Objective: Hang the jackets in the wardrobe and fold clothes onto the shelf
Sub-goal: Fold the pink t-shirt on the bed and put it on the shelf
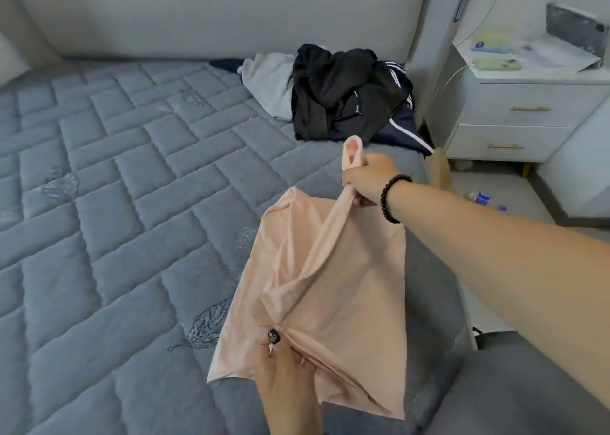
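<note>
While my right hand (368, 179) bunches one end of the pink garment (333, 286) in a closed fist, my left hand (285, 373) pinches a gathered fold near its lower edge, so both grips are clenched on the same piece of cloth. It hangs stretched between them, lifted above the near right part of the bed (115, 203), its loose corners drooping towards the quilted cover.

It looks thin, soft and very light: the cloth sags and twists into a rope where I pull it and creases wherever my fingers gather it. I judge it to be smooth, perhaps a little slippery, so a pinch on a single layer could slide; a seam, a hem or a shoulder edge would give a surer hold. Nothing about it is fragile, though hard pulling could stretch it out of shape. For folding, I would want to take it by two matching corners or by the shoulders, let it fall flat, and lay it on the bed to smooth it.

Further up the bed, well apart from my hands, lie a heap of dark jackets (346, 94) and a pale grey garment (269, 81) beside it, not yet dealt with.
</note>
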A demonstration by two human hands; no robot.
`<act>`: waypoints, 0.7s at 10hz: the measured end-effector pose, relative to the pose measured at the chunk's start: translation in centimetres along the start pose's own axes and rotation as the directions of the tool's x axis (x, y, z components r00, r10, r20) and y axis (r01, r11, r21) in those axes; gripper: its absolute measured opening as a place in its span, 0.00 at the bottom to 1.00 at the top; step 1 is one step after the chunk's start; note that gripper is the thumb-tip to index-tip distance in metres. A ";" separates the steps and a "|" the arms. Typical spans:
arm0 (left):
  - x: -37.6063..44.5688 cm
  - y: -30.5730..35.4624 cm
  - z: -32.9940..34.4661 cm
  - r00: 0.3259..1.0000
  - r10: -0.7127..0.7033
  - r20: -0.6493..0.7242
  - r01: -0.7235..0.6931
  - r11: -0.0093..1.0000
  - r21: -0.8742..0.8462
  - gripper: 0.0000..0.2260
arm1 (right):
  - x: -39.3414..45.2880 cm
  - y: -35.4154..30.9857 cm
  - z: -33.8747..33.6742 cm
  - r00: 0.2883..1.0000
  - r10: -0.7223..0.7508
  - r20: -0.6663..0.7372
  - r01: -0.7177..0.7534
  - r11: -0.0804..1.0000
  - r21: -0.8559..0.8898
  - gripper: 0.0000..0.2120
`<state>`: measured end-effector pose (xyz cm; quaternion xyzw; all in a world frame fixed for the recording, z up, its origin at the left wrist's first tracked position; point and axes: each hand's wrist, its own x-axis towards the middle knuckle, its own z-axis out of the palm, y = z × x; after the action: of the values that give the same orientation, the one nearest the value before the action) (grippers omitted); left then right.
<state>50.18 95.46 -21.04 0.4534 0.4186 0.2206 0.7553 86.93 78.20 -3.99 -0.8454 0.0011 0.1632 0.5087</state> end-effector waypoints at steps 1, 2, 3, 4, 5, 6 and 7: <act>-4.6 -9.2 6.4 0.977 -0.203 -0.060 0.181 0.950 -0.256 0.07 | 1.3 -1.6 6.0 0.996 -0.026 0.080 0.031 0.998 -0.063 0.01; -6.4 -11.6 15.3 0.960 -0.281 0.000 0.281 0.958 -0.056 0.07 | 2.5 -1.6 10.0 0.992 -0.019 0.126 0.035 0.992 -0.120 0.04; 1.6 -0.1 11.7 0.951 -0.271 -0.150 0.207 0.915 -0.346 0.07 | 2.6 -0.6 12.4 0.965 0.009 0.263 0.017 0.995 -0.096 0.03; 1.4 1.1 12.0 0.949 -0.232 -0.212 0.171 0.948 -0.270 0.11 | 1.8 1.0 12.8 0.900 0.057 0.432 -0.106 0.990 0.091 0.14; 1.2 0.9 12.2 0.941 -0.163 -0.298 0.126 0.982 -0.140 0.14 | 0.3 3.8 11.4 0.928 -0.033 0.372 -0.009 0.994 0.111 0.25; 1.6 0.7 11.7 0.922 -0.157 -0.354 0.130 0.987 -0.099 0.06 | -2.7 7.6 9.2 0.959 -0.107 0.263 0.104 0.994 0.026 0.26; 1.2 0.2 10.9 0.945 -0.144 -0.294 0.119 0.988 -0.103 0.05 | -6.1 11.4 7.8 0.936 -0.212 0.281 0.262 0.952 -0.156 0.28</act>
<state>59.97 90.93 -18.83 0.3535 0.5483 0.2533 0.7143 77.06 78.35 -15.45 -0.8552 -0.1838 0.2095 0.4369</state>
